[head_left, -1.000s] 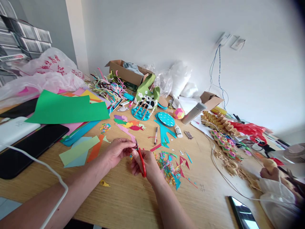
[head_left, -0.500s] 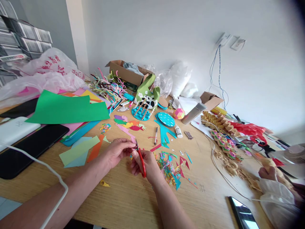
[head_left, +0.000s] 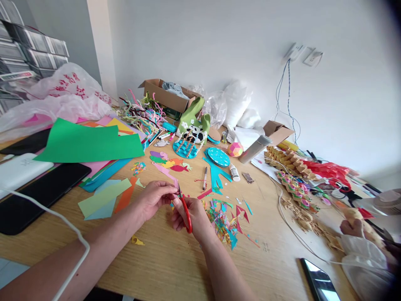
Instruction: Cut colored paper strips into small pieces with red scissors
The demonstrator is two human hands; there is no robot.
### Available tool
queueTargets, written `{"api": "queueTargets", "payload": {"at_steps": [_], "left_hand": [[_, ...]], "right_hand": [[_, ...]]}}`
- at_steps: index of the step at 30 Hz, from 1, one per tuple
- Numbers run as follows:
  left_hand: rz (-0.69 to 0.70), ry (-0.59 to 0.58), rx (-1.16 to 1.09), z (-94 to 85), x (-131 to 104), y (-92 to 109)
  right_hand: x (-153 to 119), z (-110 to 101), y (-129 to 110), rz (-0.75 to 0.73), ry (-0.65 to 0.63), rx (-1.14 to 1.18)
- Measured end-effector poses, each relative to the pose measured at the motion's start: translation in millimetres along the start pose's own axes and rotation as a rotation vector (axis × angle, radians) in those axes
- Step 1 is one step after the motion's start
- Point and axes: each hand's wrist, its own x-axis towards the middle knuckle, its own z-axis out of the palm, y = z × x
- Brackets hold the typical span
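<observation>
My right hand (head_left: 192,217) is closed around a pair of scissors with red handles (head_left: 188,215). The blades point up and away, with their tips just beside the fingertips of my left hand (head_left: 156,196). The left thumb and fingers are pinched together; whatever lies between them is too small or hidden to make out. Beyond the fingertips a pink paper strip (head_left: 165,170) reaches toward the blades. Cut paper fish (head_left: 171,163) in several colours lie past it. Right of my right hand is a heap of coloured paper scraps (head_left: 224,221).
Coloured paper sheets (head_left: 90,144) are stacked at left beside a black phone-like slab (head_left: 46,196). A pen (head_left: 204,178), a glue bottle (head_left: 234,172) and a grey flask (head_left: 255,149) stand or lie ahead. A phone (head_left: 319,280) lies front right, near another person's hand (head_left: 352,229).
Hardly anything differs. My left fingertips have shifted very slightly beside the blades; the scissors and my right hand stay in place.
</observation>
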Motion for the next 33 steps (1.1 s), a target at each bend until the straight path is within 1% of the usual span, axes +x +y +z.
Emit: {"api": "queueTargets", "payload": {"at_steps": [5, 15, 24, 33], "left_hand": [[-0.012, -0.030, 0.008, 1.4, -1.7, 2.1], [-0.016, -0.031, -0.009, -0.2, 1.3, -0.2], [0.016, 0.016, 0.004, -4.0, 3.7, -3.2], [0.025, -0.025, 0.037, -2.2, 3.2, -1.9]], "right_hand": [[0.6, -0.5, -0.1, -0.016, 0.000, 0.000], [1.2, 0.1, -1.4, 0.000, 0.003, 0.012], [0.0, 0.3, -0.8, 0.026, -0.006, 0.024], [0.9, -0.3, -1.0, -0.008, -0.011, 0.034]]}}
